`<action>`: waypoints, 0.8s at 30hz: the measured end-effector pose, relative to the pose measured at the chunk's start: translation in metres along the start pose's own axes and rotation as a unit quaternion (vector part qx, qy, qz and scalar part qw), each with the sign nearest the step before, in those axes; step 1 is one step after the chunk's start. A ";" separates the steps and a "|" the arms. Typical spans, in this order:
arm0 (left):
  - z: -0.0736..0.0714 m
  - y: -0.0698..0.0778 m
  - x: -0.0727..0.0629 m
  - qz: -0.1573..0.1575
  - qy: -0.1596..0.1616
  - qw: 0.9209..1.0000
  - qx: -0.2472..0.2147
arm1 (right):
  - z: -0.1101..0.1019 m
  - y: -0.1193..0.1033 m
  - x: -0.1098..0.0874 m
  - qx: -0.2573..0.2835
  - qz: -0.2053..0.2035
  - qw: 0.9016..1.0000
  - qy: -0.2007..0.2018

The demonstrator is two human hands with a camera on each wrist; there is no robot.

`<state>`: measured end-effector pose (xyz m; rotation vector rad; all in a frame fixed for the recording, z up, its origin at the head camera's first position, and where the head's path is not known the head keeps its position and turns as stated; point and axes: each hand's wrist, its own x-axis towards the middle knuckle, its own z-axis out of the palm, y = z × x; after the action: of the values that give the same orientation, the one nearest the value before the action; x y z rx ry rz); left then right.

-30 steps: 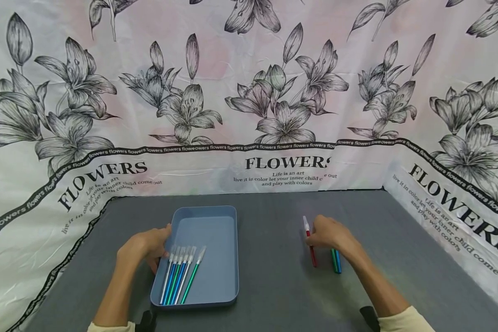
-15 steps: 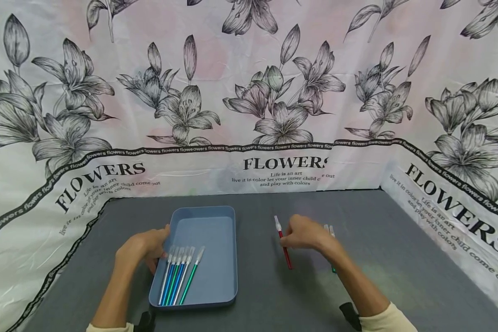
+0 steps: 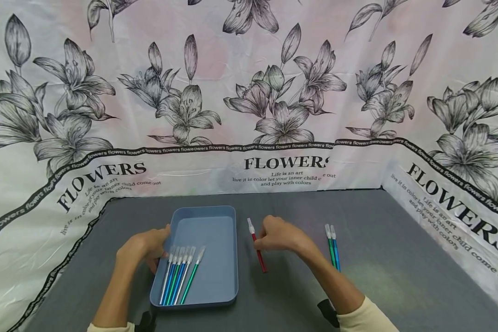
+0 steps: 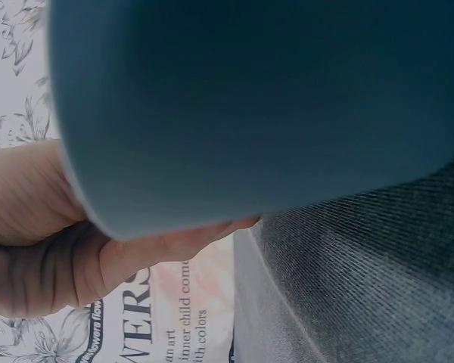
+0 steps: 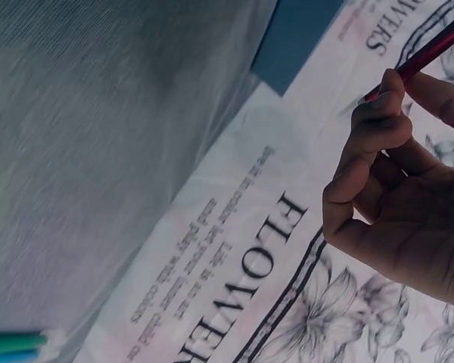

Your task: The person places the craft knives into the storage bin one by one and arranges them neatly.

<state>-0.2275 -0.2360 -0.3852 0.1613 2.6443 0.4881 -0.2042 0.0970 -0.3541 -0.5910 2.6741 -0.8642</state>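
Though apart, both hands (image 3: 147,244) (image 3: 280,235) mid-grip

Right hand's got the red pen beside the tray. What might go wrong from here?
The red pen might swivel or slip: the right hand pinches it near its middle, leaving both ends free. Brought across low, it could catch the tray rim. Inside, the green pen apart from the row of pens could roll if bumped.

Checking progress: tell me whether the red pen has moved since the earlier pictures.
Yes: the red pen moved left, toward the tray, judged against the printed cloth.
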 end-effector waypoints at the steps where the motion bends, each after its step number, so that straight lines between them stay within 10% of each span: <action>1: 0.000 0.000 0.000 -0.001 0.000 1.000 -0.001 | 0.002 -0.003 0.002 -0.002 -0.002 1.000 -0.003; 24: -0.001 -0.003 0.001 0.001 -0.008 1.000 -0.007 | 0.072 -0.060 0.040 -0.079 0.010 0.997 0.009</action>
<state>-0.2290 -0.2387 -0.3855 0.1634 2.6257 0.5041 -0.1950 -0.0016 -0.3795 -0.5929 2.7781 -0.6589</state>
